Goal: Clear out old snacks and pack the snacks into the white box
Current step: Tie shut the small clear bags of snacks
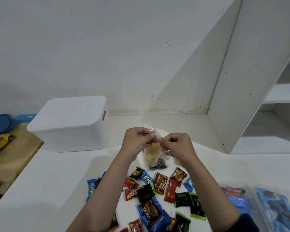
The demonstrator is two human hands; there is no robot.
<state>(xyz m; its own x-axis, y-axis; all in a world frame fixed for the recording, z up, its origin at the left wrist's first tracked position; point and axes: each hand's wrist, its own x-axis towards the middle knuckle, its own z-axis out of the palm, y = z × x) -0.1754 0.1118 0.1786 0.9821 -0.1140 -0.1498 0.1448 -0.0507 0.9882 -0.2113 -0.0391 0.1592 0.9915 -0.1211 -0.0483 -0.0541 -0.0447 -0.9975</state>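
Above the white surface (45, 173), both hands meet at the mouth of a clear plastic bag (153, 152) of pale crackers, the left hand (137, 139) and right hand (177, 144) each with fingers pinched on its top edge, as if tying or untying it. The white box (70, 126) stands just beyond and to the left, its lid on, so nothing appears packed yet. A loose scatter of wrapped snacks (151, 195) lies nearer the person, beside clear trays (261, 203) at the right, so by my judgement nearly all the sorting and packing remains.
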